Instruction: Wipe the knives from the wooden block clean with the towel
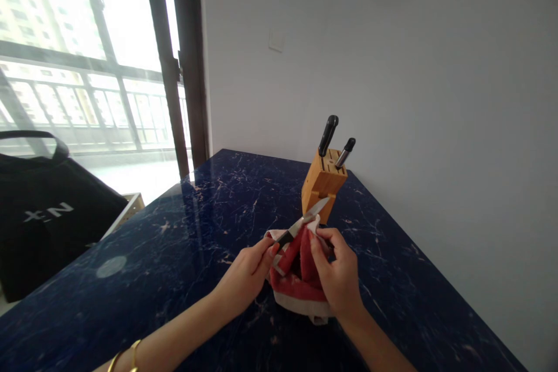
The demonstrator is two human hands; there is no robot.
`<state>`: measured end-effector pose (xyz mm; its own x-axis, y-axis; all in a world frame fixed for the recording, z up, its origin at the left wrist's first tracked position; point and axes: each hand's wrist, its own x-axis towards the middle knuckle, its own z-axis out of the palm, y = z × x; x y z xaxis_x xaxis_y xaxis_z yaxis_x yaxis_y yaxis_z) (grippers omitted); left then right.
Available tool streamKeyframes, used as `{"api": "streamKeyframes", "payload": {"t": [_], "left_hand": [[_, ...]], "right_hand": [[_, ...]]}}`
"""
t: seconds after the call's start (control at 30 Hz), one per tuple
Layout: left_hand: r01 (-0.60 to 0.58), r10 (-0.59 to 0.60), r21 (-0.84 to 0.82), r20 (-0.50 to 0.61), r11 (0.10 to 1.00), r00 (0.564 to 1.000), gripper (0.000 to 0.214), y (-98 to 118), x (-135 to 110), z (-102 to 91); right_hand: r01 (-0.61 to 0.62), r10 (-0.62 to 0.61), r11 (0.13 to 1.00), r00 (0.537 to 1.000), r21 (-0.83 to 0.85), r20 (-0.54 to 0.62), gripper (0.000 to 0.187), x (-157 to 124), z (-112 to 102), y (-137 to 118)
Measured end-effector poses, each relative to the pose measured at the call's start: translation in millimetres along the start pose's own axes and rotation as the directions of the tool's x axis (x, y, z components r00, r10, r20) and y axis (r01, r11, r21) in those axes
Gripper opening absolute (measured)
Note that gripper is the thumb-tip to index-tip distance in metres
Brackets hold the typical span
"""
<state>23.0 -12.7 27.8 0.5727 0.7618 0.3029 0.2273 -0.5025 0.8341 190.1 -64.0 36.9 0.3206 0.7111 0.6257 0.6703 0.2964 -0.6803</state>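
Observation:
My left hand (249, 270) is closed around the black handle of a knife (314, 209), whose blade points up and to the right. In my right hand (337, 270) a red and white cloth (300, 288) is pinched between thumb and fingers, its white edge against the blade. The rest of the cloth hangs in folds below both hands and passes behind the left fingers. Just beyond the blade tip stands a wooden knife block (316, 177). Two handles rise from its slots: a thick black handle (328, 135) and a black and silver handle (346, 153).
Both hands are over a dark blue marble-patterned table (209, 215). A white wall (392, 70) runs along its far and right sides. At the left are a black bag (47, 215) with white lettering and a large window (87, 70) with a dark frame.

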Motion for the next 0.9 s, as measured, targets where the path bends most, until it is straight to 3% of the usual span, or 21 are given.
{"api": "streamKeyframes", "payload": {"t": [0.07, 0.27, 0.43, 0.9], "left_hand": [[-0.015, 0.015, 0.011, 0.025, 1.000, 1.000, 0.030, 2, -1, 1.6], [-0.043, 0.037, 0.093, 0.066, 0.995, 0.997, 0.027, -1, -2, 3.0], [-0.059, 0.042, 0.218, 0.080, 0.974, 0.996, 0.025, -4, -4, 2.8], [-0.067, 0.056, 0.205, 0.063, 0.977, 0.996, 0.024, -4, -3, 3.3]], "right_hand": [[0.014, -0.014, 1.000, 1.000, 0.004, -0.027, 0.008, -1, 0, -1], [0.102, -0.099, 0.994, 0.989, -0.028, 0.108, 0.008, -7, 5, -2], [0.120, -0.117, 0.993, 0.986, -0.016, 0.122, 0.007, -11, 8, -2], [0.053, -0.050, 0.998, 0.991, -0.018, 0.126, 0.008, -8, 7, -4]]}}
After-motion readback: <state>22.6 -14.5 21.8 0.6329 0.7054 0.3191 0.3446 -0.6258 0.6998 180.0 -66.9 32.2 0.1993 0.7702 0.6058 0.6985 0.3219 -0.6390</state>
